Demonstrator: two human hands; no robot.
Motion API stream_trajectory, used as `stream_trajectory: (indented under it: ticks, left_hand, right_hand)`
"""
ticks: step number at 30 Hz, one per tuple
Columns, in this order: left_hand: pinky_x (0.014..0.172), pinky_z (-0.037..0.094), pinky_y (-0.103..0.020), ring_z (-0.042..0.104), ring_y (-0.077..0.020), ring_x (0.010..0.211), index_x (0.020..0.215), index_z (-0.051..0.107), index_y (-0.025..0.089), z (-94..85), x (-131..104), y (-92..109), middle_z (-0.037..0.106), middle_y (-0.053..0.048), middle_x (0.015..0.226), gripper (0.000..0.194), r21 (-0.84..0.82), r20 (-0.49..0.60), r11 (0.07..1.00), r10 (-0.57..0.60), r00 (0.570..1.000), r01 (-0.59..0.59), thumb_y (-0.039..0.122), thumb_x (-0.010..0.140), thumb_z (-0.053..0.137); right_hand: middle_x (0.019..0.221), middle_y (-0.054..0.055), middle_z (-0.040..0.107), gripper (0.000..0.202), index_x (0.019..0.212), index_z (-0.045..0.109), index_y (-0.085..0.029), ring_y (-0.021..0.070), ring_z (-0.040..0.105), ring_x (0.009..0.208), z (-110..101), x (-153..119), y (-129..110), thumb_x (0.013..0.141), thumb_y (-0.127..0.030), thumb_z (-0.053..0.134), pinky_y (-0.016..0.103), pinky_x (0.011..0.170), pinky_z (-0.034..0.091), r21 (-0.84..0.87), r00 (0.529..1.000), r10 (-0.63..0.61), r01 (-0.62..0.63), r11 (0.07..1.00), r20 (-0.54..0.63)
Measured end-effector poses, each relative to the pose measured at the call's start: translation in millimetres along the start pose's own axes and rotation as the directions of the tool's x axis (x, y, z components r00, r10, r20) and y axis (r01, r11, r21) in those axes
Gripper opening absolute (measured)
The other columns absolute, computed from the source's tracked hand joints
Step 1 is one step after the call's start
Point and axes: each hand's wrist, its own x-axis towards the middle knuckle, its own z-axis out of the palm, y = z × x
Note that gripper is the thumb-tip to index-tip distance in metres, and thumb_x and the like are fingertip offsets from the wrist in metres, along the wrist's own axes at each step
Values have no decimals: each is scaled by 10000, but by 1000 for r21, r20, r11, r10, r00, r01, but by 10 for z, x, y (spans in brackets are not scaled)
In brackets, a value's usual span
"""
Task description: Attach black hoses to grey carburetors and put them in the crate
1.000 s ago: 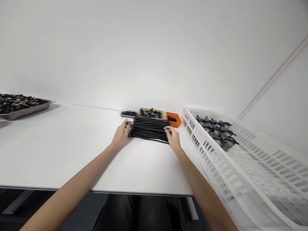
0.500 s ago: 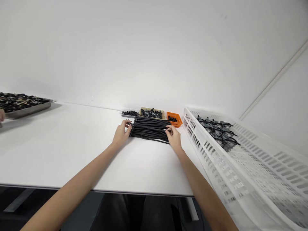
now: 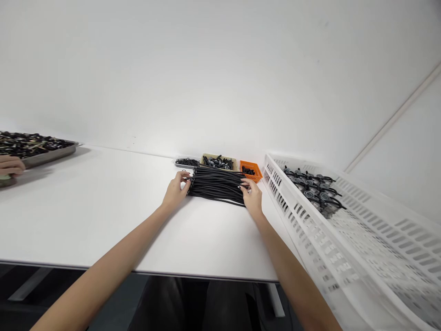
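A bundle of long, thin black tubes point(image 3: 217, 184) lies crosswise on the white table, with shiny metal-looking bits at its left end. My left hand point(image 3: 175, 189) is closed at that left end, thumb and index finger pinched on the end of a tube. At the opposite end my right hand point(image 3: 253, 198) has its fingertips pinched on the right end of a black tube. The fingertips partly hide what they grip, and the tubes lie too close together to tell whether both hands hold the same one.
Behind the bundle stand a shallow tray point(image 3: 177, 162) of black loops, a cream tray point(image 3: 236, 162) of black and grey parts, and an orange basket point(image 3: 255, 166). A white crate point(image 3: 296, 216) with valve-like parts is right. Far left, another person's hand point(image 3: 11, 165) is near a metal tray point(image 3: 51, 156).
The other person's hand has come further into view at the left, with something greenish under it. My hands stay at the two ends of the bundle; the view has shifted slightly.
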Motion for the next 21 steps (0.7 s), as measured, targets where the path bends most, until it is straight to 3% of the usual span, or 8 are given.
stream_trajectory:
  ticks: [10, 21]
  left_hand:
    - [865, 467, -380, 620, -222, 1003, 1091, 464, 228, -4, -4, -5, 682, -48, 1023, 288, -25, -12, 999, 48, 999, -48, 239, 807, 508]
    - [853, 474, -368, 616, -211, 930, 958, 564, 221, 0, 23, -66, 647, -41, 976, 166, 32, -28, 993, 112, 993, -111, 204, 811, 489]
  right_hand:
    - [895, 52, 658, 232, 939, 623, -203, 197, 609, 802, -9, 1, 36, 741, -147, 515, 352, 774, 474, -34, 999, -14, 12, 999, -46]
    - [873, 39, 636, 243, 916, 617, -203, 181, 602, 756, -1, 11, 25, 715, -120, 507, 344, 782, 477, -34, 998, -44, 42, 999, -41]
